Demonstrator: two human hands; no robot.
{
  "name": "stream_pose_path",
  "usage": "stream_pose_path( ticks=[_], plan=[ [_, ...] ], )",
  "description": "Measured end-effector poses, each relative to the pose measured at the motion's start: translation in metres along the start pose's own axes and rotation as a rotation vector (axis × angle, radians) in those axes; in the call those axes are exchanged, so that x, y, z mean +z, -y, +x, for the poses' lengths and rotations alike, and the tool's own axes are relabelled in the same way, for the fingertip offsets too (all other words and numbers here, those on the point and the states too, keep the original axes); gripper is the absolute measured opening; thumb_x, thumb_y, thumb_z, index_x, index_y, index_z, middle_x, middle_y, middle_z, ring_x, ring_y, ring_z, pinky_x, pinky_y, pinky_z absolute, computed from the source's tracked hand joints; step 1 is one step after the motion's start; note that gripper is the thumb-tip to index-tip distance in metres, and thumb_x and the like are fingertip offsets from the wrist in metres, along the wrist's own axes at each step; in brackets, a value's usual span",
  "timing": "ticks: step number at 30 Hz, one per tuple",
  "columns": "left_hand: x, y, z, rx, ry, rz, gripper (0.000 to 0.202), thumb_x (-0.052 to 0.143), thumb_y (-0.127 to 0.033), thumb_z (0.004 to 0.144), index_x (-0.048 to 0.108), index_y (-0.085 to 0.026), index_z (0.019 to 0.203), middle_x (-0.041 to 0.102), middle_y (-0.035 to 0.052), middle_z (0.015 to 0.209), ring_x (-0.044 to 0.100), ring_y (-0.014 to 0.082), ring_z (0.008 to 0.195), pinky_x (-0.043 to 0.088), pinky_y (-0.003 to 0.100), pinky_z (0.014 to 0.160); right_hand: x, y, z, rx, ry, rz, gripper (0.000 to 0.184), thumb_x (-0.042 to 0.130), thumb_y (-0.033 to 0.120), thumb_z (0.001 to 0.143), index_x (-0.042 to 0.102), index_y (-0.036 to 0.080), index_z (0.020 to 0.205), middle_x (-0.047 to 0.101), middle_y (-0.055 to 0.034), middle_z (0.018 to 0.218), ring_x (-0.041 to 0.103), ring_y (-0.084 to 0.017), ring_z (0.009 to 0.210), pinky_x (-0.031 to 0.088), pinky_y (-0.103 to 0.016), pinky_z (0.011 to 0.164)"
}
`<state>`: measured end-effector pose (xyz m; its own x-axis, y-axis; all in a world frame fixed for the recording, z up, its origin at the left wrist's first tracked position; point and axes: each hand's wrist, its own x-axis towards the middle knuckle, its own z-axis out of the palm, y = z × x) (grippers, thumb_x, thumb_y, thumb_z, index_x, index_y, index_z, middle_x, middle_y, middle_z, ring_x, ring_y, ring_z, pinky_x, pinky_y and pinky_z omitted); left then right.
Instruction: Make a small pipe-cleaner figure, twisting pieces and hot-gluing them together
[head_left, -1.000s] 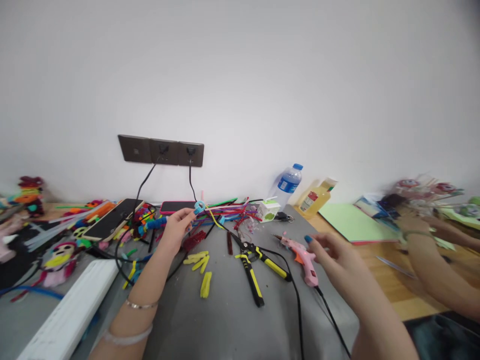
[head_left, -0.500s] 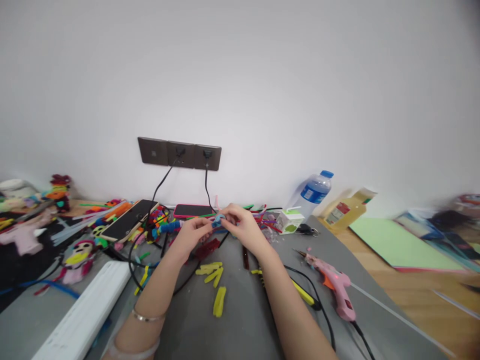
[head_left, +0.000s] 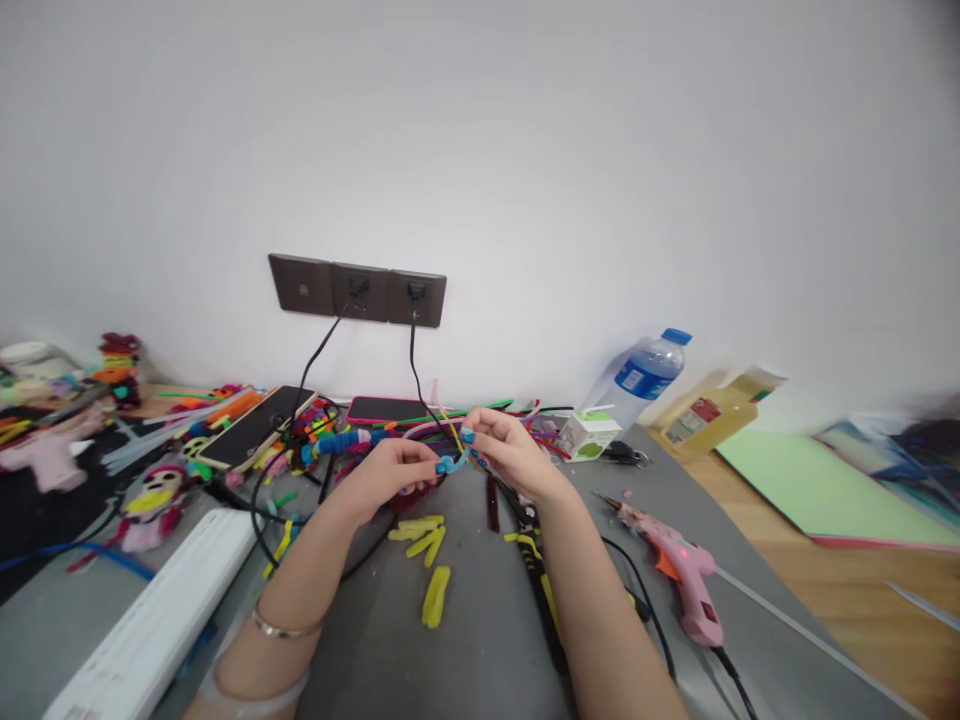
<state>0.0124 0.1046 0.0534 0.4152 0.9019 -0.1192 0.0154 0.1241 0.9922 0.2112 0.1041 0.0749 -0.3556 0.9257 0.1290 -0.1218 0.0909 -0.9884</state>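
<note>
Between my two hands, above the grey mat [head_left: 480, 650], a short light-blue strip [head_left: 454, 464], seemingly a pipe cleaner, is stretched out and bent. My left hand [head_left: 391, 470] pinches its left end between thumb and fingers. The other end is in the fingertips of my right hand [head_left: 517, 458]. Below the hands, several folded yellow pipe cleaner pieces [head_left: 424, 537] lie on the mat, with another folded yellow piece [head_left: 436, 597] nearer to me. Pliers with black and yellow handles [head_left: 536, 570] lie beside my right forearm, partly hidden by it.
A pink glue gun [head_left: 690, 580] with its cord lies at the right. Behind it stand a water bottle [head_left: 646, 378] and a yellow-liquid bottle [head_left: 709, 415]. A white power strip [head_left: 161, 620], a phone [head_left: 259, 430], black cables and pipe cleaner dolls [head_left: 154, 505] fill the left.
My hands have moved slightly apart, so more of the light-blue strip shows between them. The right hand has shifted right, and more of the pliers is visible. The view has turned slightly.
</note>
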Motion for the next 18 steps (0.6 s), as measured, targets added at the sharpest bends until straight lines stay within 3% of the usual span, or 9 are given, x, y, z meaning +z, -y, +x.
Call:
stream_pose_path(
  ticks=[9, 18],
  plan=[
    [0.004, -0.006, -0.008, -0.049, 0.145, 0.138, 0.016, 0.071, -0.029, 0.069, 0.069, -0.015, 0.063, 0.057, 0.0009, 0.054, 0.042, 0.0093, 0.043, 0.029, 0.022, 0.043, 0.005, -0.006, 0.001, 0.034, 0.047, 0.063, 0.024, 0.076, 0.032, 0.072, 0.057, 0.019, 0.074, 0.047, 0.0078, 0.057, 0.033, -0.005, 0.043, 0.024, -0.020, 0.042],
    [0.005, -0.006, -0.011, -0.032, 0.245, 0.180, 0.017, 0.071, -0.031, 0.070, 0.071, -0.014, 0.065, 0.053, 0.0004, 0.053, 0.038, 0.0103, 0.047, 0.026, 0.024, 0.045, 0.010, -0.010, 0.000, 0.116, 0.109, 0.074, 0.028, 0.079, 0.035, 0.071, 0.057, 0.018, 0.074, 0.051, 0.0082, 0.051, 0.038, -0.004, 0.038, 0.027, -0.017, 0.039]
  ],
)
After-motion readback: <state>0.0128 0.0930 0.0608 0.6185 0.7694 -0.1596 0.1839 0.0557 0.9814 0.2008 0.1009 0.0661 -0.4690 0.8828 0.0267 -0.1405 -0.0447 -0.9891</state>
